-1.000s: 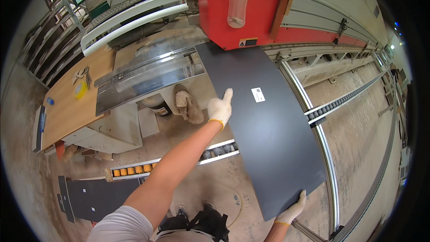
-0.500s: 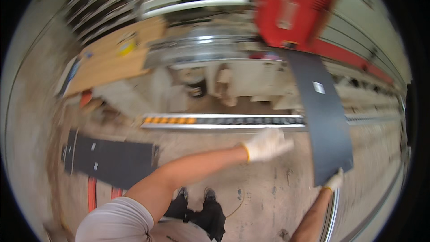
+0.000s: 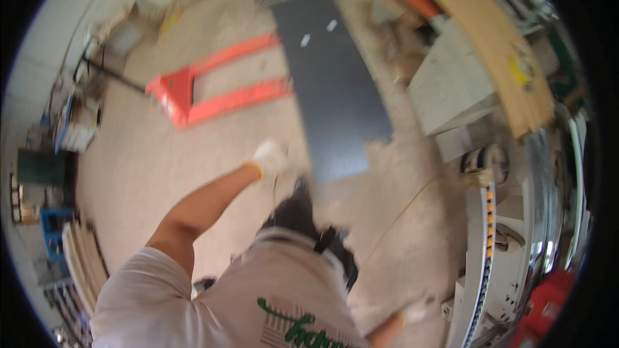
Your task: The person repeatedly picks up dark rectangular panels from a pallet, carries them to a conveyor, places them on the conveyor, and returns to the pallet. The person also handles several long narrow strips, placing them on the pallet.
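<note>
Panels, flat and dark grey, overlie a red metal pallet jack, apparently for support. White-gloved left hand and right hand hang apart, finger closure unclear.

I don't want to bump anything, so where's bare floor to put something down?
Bare floor lies between the pallet jack and left hand, and between the boards and roller track, where a cord runs. It's crowded by the planks and beside the table.

bright w/ motion blur, dk bent edges
</note>
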`<action>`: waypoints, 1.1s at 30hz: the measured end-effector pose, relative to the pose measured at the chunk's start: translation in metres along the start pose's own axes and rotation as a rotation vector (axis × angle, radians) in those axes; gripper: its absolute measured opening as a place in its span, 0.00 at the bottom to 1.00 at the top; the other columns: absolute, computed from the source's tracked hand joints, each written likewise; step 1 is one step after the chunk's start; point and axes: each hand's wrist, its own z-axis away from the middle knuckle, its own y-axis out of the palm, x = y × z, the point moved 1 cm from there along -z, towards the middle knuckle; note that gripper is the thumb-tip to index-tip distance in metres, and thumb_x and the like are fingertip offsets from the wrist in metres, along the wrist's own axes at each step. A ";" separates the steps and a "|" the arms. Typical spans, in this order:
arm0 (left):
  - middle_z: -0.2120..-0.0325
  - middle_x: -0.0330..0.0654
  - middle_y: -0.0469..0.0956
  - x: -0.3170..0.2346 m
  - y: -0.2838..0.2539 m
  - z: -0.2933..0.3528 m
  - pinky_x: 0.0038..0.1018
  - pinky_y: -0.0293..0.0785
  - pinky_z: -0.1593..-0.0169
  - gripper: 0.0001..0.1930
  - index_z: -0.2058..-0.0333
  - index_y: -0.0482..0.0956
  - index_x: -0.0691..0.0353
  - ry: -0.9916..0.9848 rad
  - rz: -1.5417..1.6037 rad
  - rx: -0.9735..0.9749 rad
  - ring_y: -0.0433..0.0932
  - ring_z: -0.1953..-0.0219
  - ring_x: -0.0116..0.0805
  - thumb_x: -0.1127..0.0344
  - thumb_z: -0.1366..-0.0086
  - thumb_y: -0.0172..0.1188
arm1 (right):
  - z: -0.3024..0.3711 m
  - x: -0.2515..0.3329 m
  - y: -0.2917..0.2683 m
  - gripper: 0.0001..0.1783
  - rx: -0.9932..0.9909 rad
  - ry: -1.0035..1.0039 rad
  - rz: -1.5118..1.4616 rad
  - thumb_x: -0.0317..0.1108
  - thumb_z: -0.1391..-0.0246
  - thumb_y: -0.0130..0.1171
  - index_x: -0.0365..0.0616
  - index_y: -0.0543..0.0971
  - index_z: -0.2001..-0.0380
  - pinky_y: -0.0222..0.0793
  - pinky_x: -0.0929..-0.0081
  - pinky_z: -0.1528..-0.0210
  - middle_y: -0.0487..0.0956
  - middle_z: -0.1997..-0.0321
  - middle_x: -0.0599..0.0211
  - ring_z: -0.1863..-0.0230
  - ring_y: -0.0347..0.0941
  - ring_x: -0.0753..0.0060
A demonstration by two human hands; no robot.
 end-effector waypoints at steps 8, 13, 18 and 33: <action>0.74 0.56 0.87 0.231 0.117 0.188 0.46 0.82 0.57 0.42 0.71 0.87 0.69 -0.728 0.406 0.426 0.88 0.66 0.53 0.27 0.28 0.53 | 0.124 0.196 0.206 0.25 0.705 -0.015 -0.218 0.27 0.35 0.67 0.30 0.77 0.37 0.80 0.64 0.42 0.83 0.39 0.50 0.45 0.81 0.59; 0.74 0.56 0.87 0.301 0.133 0.259 0.47 0.84 0.58 0.37 0.74 0.87 0.71 -0.947 0.682 0.339 0.88 0.71 0.50 0.33 0.32 0.64 | 0.177 0.275 0.302 0.20 1.213 0.063 -0.238 0.32 0.36 0.69 0.33 0.81 0.45 0.76 0.73 0.65 0.83 0.60 0.63 0.66 0.77 0.74; 0.76 0.49 0.84 0.334 0.079 0.190 0.36 0.82 0.67 0.27 0.73 0.82 0.72 -1.125 1.338 -0.268 0.86 0.75 0.39 0.47 0.32 0.69 | 0.229 0.399 0.395 0.20 1.345 -0.128 -0.090 0.34 0.41 0.68 0.30 0.84 0.51 0.73 0.72 0.70 0.82 0.70 0.65 0.74 0.75 0.74; 0.70 0.56 0.85 0.535 -0.113 0.010 0.39 0.80 0.68 0.29 0.60 0.83 0.80 -1.308 1.348 -0.320 0.89 0.73 0.48 0.48 0.32 0.68 | 0.355 0.722 0.671 0.16 1.648 -0.516 0.189 0.40 0.38 0.61 0.36 0.84 0.68 0.78 0.64 0.71 0.83 0.71 0.61 0.75 0.79 0.68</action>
